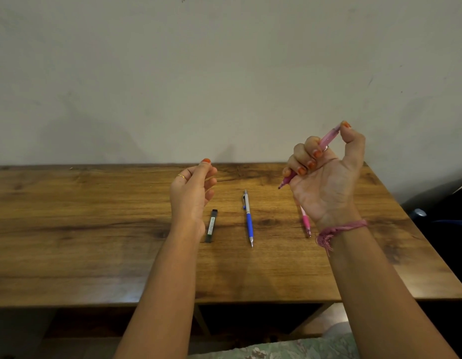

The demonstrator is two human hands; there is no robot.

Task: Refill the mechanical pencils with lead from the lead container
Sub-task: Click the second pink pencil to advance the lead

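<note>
A pink mechanical pencil (pixel 325 141) is held in the right hand (pixel 325 177), raised above the wooden table (pixel 95 229); the fingers are curled around its barrel, the thumb is pressed against its upper end, and its tip is directed down and to the left, emerging below the little finger. A pink thread bracelet (pixel 338 229) is worn on the right wrist. The left hand (pixel 192 193) is raised above the table with nothing in its grasp; its fingers are loosely bent and relaxed, and a thin ring (pixel 181 176) is seen on one finger. The lead container (pixel 211 225), a slim dark case, is lying flat on the table just beside the left wrist. A blue and silver mechanical pencil (pixel 248 218) is lying on the table to the right of the container, apart from it, with its tip toward the near edge. A second pink pencil (pixel 306 222) is lying on the table further right, partly hidden behind the right wrist. A pale wall (pixel 224 73) is observed behind the table.
</note>
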